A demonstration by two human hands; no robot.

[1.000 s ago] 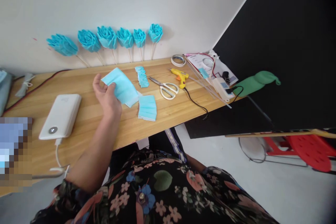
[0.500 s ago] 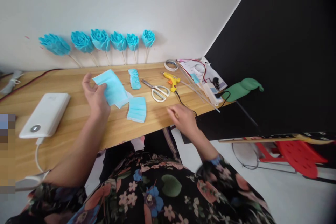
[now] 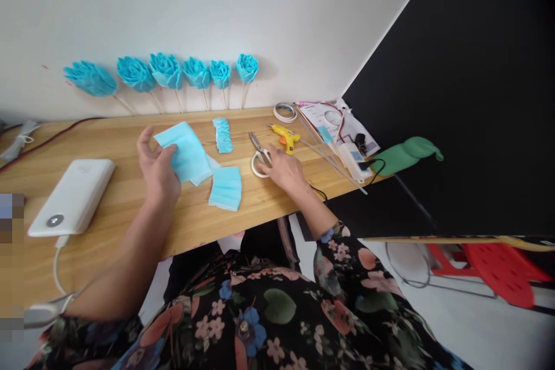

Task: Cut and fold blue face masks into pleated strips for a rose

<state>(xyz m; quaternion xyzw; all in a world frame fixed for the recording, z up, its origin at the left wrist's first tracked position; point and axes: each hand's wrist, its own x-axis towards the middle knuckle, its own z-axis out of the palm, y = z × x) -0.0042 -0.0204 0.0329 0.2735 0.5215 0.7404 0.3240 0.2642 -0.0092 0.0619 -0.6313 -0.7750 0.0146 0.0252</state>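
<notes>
My left hand pinches a light blue fabric sheet between thumb and fingers, holding it over the table. At the handles of the white-handled scissors, my right hand has its fingers closed on them, covering part of the loops. The blades point away from me. A pile of pleated blue pieces lies just below the sheet's right corner. Behind it is a smaller stack of wavy-edged blue strips. Just beyond my right hand lies a yellow glue gun.
Several blue flowers on sticks lean on the wall. A tape roll, papers, thin clear sticks and a power strip are at the right, beside a green pouch. A white power bank with a cable lies left.
My right hand has moved forward and left from the table's front edge onto the scissors, which have turned slightly. My left hand still holds the blue sheet in much the same place.
</notes>
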